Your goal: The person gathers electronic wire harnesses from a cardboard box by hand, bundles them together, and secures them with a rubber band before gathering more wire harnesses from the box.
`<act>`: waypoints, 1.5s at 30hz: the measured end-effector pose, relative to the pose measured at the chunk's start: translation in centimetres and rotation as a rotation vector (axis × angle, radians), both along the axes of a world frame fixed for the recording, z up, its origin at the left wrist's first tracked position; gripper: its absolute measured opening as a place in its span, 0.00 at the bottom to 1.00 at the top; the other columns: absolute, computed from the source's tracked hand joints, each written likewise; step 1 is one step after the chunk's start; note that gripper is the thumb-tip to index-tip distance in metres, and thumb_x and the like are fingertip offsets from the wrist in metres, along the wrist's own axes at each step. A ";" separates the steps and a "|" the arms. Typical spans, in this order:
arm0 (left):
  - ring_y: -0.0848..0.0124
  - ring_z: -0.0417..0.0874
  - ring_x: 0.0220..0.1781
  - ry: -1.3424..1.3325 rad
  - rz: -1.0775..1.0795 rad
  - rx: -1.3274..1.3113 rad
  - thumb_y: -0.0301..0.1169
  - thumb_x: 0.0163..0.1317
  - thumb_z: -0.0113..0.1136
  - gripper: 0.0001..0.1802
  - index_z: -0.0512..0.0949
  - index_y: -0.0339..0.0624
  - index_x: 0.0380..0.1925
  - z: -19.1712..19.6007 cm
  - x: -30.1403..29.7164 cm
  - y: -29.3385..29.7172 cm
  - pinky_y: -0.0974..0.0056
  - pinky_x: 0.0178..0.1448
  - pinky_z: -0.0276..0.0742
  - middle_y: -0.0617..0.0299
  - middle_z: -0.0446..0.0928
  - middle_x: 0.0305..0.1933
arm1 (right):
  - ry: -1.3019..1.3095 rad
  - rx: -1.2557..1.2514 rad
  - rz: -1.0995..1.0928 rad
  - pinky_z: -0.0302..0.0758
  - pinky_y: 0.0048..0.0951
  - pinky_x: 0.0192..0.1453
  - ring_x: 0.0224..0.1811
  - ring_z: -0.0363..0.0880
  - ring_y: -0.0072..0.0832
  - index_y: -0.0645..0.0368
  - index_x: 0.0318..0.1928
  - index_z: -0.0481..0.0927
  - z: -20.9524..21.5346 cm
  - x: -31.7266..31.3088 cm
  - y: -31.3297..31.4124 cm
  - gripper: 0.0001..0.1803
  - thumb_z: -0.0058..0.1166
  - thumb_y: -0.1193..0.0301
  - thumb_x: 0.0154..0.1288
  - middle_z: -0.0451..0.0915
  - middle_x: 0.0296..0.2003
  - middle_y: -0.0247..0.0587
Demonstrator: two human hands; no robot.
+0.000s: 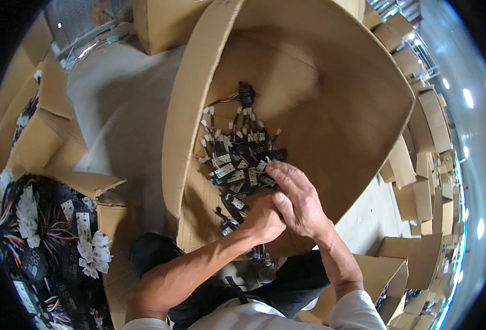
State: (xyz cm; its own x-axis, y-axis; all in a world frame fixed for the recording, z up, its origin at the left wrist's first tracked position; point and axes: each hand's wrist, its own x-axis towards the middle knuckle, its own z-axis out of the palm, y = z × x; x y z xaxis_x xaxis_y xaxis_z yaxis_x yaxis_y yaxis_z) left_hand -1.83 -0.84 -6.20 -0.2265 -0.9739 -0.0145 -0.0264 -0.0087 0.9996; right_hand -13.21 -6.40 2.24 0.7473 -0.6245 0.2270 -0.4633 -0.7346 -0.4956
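Both my hands reach into a large open cardboard box (358,110). Inside lies a loose pile of small dark display modules (253,175) with white labels, short wires and white plug connectors. My left hand (265,219) is closed at the near side of the pile; its fingertips are hidden, so I cannot tell what is in them. My right hand (300,201) rests against it, thumb over the left hand. Its fingers are stretched forward, with the tips by the labelled modules. One module (246,94) sits apart at the far end, its wires trailing toward the heap.
At left, another open box (114,220) is full of bundled wired modules (50,236) with white connectors. A further open box (50,104) stands behind it. Along the right are many stacked cartons (413,198), and an open box (375,275) stands by my right arm.
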 end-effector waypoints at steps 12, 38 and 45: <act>0.51 0.88 0.42 -0.058 0.045 0.044 0.33 0.69 0.60 0.15 0.79 0.32 0.48 4.8 3.6 0.8 0.55 0.43 0.82 0.42 0.84 0.40 | 0.176 0.469 -0.328 0.78 0.37 0.46 0.40 0.85 0.37 0.66 0.46 0.83 -22.0 5.0 -14.5 0.18 0.62 0.62 0.65 0.85 0.33 0.55; 0.48 0.83 0.36 -0.066 0.325 -0.248 0.28 0.69 0.57 0.10 0.82 0.34 0.44 4.1 3.0 0.4 0.51 0.39 0.80 0.45 0.81 0.34 | -0.254 0.352 -0.639 0.72 0.34 0.37 0.31 0.73 0.27 0.65 0.38 0.81 -21.3 -1.1 -13.6 0.12 0.59 0.66 0.70 0.80 0.27 0.38; 0.55 0.86 0.37 0.024 0.443 -0.332 0.20 0.60 0.59 0.11 0.81 0.37 0.43 4.5 0.4 -0.1 0.56 0.40 0.82 0.50 0.84 0.35 | -0.430 0.461 -0.582 0.67 0.24 0.29 0.27 0.69 0.16 0.63 0.36 0.82 -6.0 -4.7 -8.4 0.09 0.60 0.70 0.71 0.76 0.26 0.25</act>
